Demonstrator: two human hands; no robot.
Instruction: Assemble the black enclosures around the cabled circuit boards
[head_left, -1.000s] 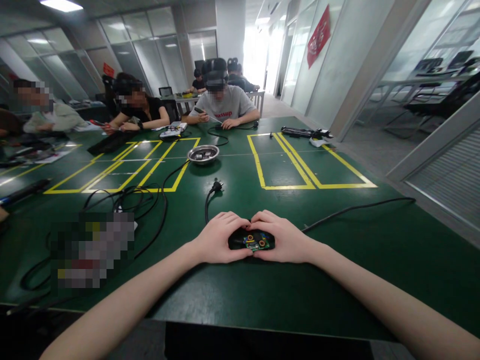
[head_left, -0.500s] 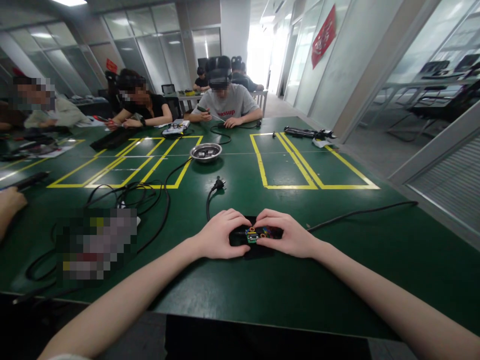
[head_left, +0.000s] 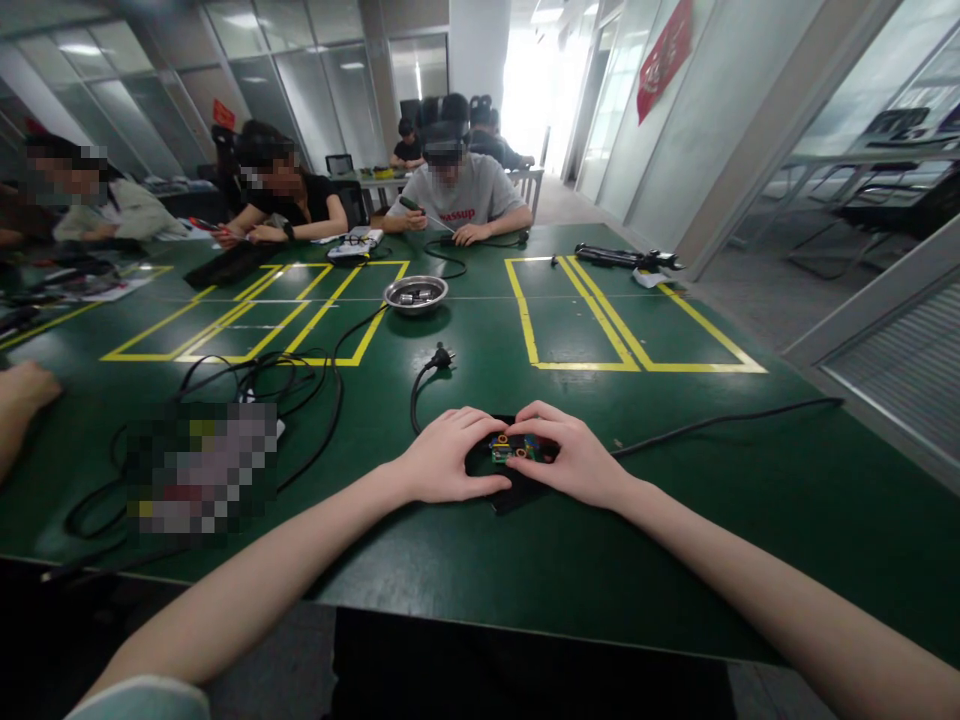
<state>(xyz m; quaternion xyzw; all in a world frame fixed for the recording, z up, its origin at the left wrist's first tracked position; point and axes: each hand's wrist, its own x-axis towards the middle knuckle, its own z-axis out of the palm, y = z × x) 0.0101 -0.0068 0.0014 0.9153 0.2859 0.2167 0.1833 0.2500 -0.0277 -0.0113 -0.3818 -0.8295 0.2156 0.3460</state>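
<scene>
A small green circuit board [head_left: 501, 456] with copper-coloured coils and coloured wires sits in a black case [head_left: 519, 494] on the table in front of me. My left hand [head_left: 441, 460] curves around the left side of the case, fingertips at its far edge and thumb at its near edge. From the right, my right hand [head_left: 589, 462] has thumb and fingers closed about the board and wires. Its palm hides the right end of the case. A black cable [head_left: 712, 424] runs out to the right from beside my right hand.
A black plug [head_left: 441, 358] lies beyond my hands, and a metal bowl [head_left: 415, 294] holding small metal parts stands farther back. Coiled cables [head_left: 281, 385] and a blurred-out object [head_left: 206, 468] lie left. Yellow tape [head_left: 589, 366] marks the green table. Co-workers sit across and at left.
My left thumb has shifted right along the near side of the case, which now sits slightly turned. The right hand stays at the board. The whole view has shifted a little.
</scene>
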